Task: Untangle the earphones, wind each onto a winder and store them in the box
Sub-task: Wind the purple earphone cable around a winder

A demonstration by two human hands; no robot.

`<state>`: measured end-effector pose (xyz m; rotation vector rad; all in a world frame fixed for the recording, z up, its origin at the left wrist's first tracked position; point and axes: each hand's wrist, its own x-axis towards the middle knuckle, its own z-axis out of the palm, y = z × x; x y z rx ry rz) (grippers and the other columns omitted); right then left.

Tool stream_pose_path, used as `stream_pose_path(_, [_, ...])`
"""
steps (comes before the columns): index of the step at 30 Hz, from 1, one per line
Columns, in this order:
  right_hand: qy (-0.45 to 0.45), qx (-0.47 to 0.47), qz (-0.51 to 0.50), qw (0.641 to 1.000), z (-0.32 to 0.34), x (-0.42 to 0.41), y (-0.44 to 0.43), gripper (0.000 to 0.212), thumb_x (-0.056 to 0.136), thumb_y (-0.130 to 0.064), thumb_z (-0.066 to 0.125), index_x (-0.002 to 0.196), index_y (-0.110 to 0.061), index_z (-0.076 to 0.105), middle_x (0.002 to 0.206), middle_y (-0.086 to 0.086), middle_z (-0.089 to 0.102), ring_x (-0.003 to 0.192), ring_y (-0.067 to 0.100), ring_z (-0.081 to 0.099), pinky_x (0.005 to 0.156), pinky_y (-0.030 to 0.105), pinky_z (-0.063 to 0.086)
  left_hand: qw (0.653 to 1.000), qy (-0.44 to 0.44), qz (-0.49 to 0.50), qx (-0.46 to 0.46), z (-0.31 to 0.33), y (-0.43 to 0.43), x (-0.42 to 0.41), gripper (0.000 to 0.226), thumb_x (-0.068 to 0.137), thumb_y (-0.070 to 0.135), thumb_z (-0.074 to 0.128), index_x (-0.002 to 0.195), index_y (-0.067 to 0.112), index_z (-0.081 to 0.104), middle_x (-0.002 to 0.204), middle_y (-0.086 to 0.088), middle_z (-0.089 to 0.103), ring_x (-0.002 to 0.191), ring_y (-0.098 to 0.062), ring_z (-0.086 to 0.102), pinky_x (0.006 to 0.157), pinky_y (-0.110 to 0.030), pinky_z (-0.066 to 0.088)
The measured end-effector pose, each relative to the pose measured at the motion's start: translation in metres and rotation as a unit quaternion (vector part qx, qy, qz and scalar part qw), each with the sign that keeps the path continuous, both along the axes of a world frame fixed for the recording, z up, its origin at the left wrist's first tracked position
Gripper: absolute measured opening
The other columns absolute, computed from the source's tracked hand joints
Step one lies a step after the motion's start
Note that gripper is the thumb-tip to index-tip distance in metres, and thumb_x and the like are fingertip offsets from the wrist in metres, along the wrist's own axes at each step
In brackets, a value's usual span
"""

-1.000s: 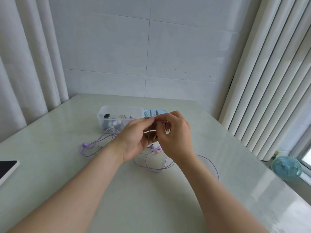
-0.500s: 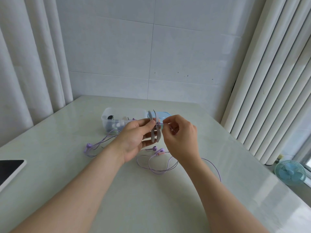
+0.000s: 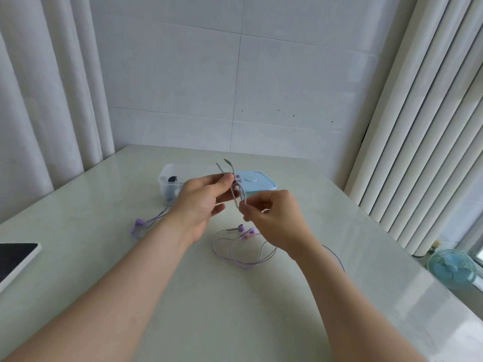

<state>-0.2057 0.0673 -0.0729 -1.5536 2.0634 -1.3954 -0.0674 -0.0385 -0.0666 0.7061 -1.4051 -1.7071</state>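
Note:
My left hand (image 3: 202, 202) pinches a thin grey winder (image 3: 234, 184) upright above the table, its two prongs sticking up past my thumb. My right hand (image 3: 274, 218) is just right of and below it, fingertips closed on the purple earphone cable (image 3: 245, 259) at the winder's lower end. The rest of that cable lies looped on the table under my hands, with two purple earbuds (image 3: 244, 229) side by side. Another purple earbud (image 3: 138, 223) lies to the left, its cable running toward the box. The clear plastic box (image 3: 167, 178) stands behind my hands with dark items inside.
A light blue lid (image 3: 257, 182) lies next to the box on its right. A tablet (image 3: 13, 259) sits at the table's left edge. Curtains hang on both sides, and a small blue fan (image 3: 453, 267) stands on the floor at right.
My hands have come apart. The winder has swung upright in my left hand, and my right hand has dropped down and right, drawing the cable along the winder.

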Motion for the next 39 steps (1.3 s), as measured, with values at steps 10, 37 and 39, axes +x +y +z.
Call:
stream_pose_path(10, [0.002, 0.017, 0.126, 0.992, 0.009, 0.012, 0.009, 0.012, 0.090, -0.010, 0.072, 0.084, -0.014, 0.082, 0.067, 0.006, 0.075, 0.065, 0.026, 0.073, 0.065, 0.033, 0.058, 0.991, 0.009, 0.135, 0.004, -0.009, 0.002, -0.007, 0.016, 0.092, 0.024, 0.079, 0.090, 0.008, 0.080, 0.077, -0.005, 0.076, 0.070, -0.019, 0.065, 0.077, -0.035, 0.061])
stream_pose_path(37, [0.230, -0.188, -0.121, 0.947, -0.002, -0.019, -0.009, 0.022, 0.095, -0.001, 0.067, 0.105, -0.014, 0.081, 0.095, 0.002, 0.069, 0.089, 0.025, 0.065, 0.076, 0.026, 0.045, 0.942, -0.169, -0.088, -0.275, -0.015, 0.009, -0.008, 0.018, 0.105, 0.014, 0.061, 0.113, 0.015, 0.077, 0.101, 0.001, 0.080, 0.084, 0.003, 0.069, 0.076, -0.009, 0.045])
stream_pose_path(39, [0.221, -0.173, -0.134, 0.950, -0.004, -0.024, -0.011, 0.024, 0.096, 0.001, 0.063, 0.107, -0.013, 0.080, 0.096, 0.003, 0.070, 0.091, 0.026, 0.065, 0.077, 0.023, 0.043, 0.951, -0.143, -0.108, -0.252, -0.014, 0.009, -0.006, 0.019, 0.105, 0.011, 0.061, 0.114, 0.013, 0.077, 0.100, -0.003, 0.080, 0.092, -0.011, 0.071, 0.089, -0.025, 0.055])
